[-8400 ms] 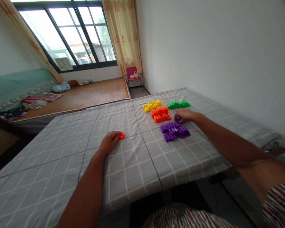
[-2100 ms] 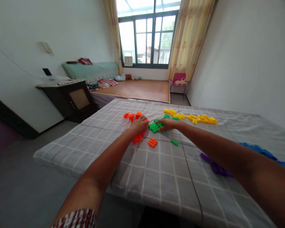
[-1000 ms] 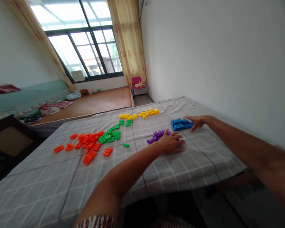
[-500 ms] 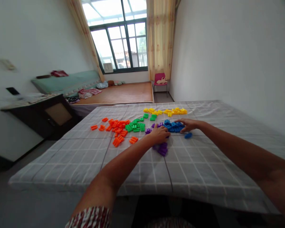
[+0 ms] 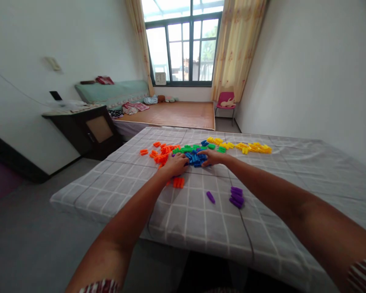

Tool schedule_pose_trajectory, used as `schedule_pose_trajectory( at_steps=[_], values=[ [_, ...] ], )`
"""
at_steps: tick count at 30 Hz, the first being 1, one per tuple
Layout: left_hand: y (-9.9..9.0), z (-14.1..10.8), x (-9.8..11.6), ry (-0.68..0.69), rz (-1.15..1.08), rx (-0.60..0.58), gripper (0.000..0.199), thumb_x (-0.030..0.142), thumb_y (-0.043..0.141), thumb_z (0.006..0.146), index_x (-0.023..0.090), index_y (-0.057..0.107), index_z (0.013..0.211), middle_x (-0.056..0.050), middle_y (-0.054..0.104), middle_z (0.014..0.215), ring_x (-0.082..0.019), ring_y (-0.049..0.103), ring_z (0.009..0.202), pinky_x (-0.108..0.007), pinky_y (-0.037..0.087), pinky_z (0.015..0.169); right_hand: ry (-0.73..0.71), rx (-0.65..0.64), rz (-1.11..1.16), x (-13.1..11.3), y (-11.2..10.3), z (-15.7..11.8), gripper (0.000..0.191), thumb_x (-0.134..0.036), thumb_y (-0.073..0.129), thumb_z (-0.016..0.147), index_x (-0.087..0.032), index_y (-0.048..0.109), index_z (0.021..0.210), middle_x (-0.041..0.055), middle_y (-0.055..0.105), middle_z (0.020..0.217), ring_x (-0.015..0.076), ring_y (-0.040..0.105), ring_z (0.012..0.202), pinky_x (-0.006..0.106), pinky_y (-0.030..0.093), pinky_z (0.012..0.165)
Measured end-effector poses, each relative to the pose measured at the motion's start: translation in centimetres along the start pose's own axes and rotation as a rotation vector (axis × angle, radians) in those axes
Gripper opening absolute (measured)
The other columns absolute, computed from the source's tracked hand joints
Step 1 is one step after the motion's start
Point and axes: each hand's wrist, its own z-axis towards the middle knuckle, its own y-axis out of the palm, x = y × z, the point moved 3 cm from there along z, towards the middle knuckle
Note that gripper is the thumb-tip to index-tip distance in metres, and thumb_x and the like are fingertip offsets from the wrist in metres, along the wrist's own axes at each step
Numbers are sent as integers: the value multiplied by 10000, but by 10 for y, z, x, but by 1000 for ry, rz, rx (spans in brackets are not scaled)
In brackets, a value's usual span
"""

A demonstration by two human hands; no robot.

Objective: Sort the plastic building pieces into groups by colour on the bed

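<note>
A heap of small blue plastic pieces point(image 5: 194, 158) lies on the checked tablecloth, gathered between both hands. My left hand point(image 5: 177, 163) curls against the heap's left side, fingers on the pieces. From the right, my right hand point(image 5: 212, 156) has its thumb and fingers bent around the blue ones. Right behind are green pieces point(image 5: 187, 149), and orange pieces point(image 5: 167, 152) spread to the left, partly hidden by my left hand. A few purple bits show around the blue heap. Nearer me lie a single purple piece point(image 5: 210, 197) and a small purple cluster point(image 5: 237, 197).
Yellow pieces point(image 5: 254, 147) form a row toward the table's back right. One blue piece point(image 5: 204, 143) sits among the green and yellow. The grey checked cloth point(image 5: 198, 219) covers the table. Beyond stand a low bed point(image 5: 183, 114), a dark cabinet point(image 5: 94, 126) and a pink chair point(image 5: 225, 99).
Both hands have swept the blue pieces left, up against the green and orange ones. My left hand has left the near purple pieces. The view has turned left.
</note>
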Motion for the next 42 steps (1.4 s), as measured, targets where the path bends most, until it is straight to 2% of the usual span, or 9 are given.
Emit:
schedule_pose_trajectory(
  at_steps=[5, 10, 13, 16, 20, 25, 32, 37, 42],
  values=[
    [-9, -15, -40, -232, -31, 114, 275, 384, 468, 901, 244, 621, 1083, -72, 574, 1227, -244, 518, 1140, -427, 408, 966, -33, 153, 325, -41, 5, 32, 625, -165, 721, 720, -206, 551, 1320, 94, 629, 1203, 221, 625, 976, 342, 517, 859],
    [-12, -29, -83, -545, -4, 185, 301, 322, 400, 925, 224, 616, 1111, -84, 572, 1219, -240, 541, 1108, -376, 457, 897, -208, 103, 845, -75, -1, 37, 629, -190, 604, 813, -239, 416, 1411, 108, 411, 1477, 188, 555, 1153, 350, 503, 927],
    [-12, -38, -103, -654, -3, 204, 329, 240, 433, 882, 235, 603, 1165, -85, 567, 1245, -253, 541, 1124, -406, 458, 921, -245, 151, 810, -61, -14, 21, 577, -209, 611, 808, -232, 472, 1367, 103, 452, 1449, 207, 535, 1187, 380, 500, 939],
    [-16, -32, -101, -601, -19, 295, 370, 224, 444, 867, 221, 586, 1209, -95, 567, 1252, -252, 531, 1148, -403, 450, 961, -206, 289, 572, -10, -38, -12, 502, -207, 624, 798, -205, 553, 1295, 108, 559, 1341, 221, 550, 1165, 421, 467, 983],
    [-26, 4, -35, -208, -100, 420, 349, 294, 430, 904, 215, 584, 1207, -79, 556, 1283, -231, 495, 1207, -409, 400, 1052, -51, 458, 294, 98, -83, -80, 509, -215, 628, 790, -180, 564, 1294, 113, 595, 1298, 230, 580, 1126, 433, 435, 1015],
    [-28, 48, 115, 382, -278, 309, 339, 344, 492, 905, 251, 570, 1221, -83, 545, 1318, -232, 474, 1253, -438, 385, 1068, 360, 474, 127, 235, -133, -158, 741, -273, 686, 735, -142, 432, 1419, 177, 481, 1416, 299, 533, 1210, 419, 456, 986],
    [11, 83, 280, 870, -172, 28, 405, 381, 428, 940, 285, 474, 1330, -42, 422, 1462, -231, 338, 1362, -470, 329, 1080, 479, 227, -123, 301, -144, -157, 949, -232, 774, 610, -191, 368, 1467, 154, 373, 1499, 296, 385, 1354, 399, 338, 1099],
    [36, 120, 307, 904, -62, 37, 334, 353, 401, 950, 315, 543, 1250, -2, 461, 1417, -237, 333, 1342, -457, 338, 1052, 517, 65, -58, 302, -132, -115, 1019, -216, 772, 591, -241, 298, 1493, 187, 393, 1479, 316, 560, 1176, 449, 486, 921],
    [31, 134, 262, 752, -29, 13, 299, 272, 402, 944, 302, 582, 1180, -46, 546, 1277, -198, 523, 1072, -346, 449, 845, 344, -12, -121, 272, -119, -72, 979, -93, 792, 462, -218, 497, 1387, 146, 536, 1368, 330, 546, 1191, 417, 445, 989]
  ],
)
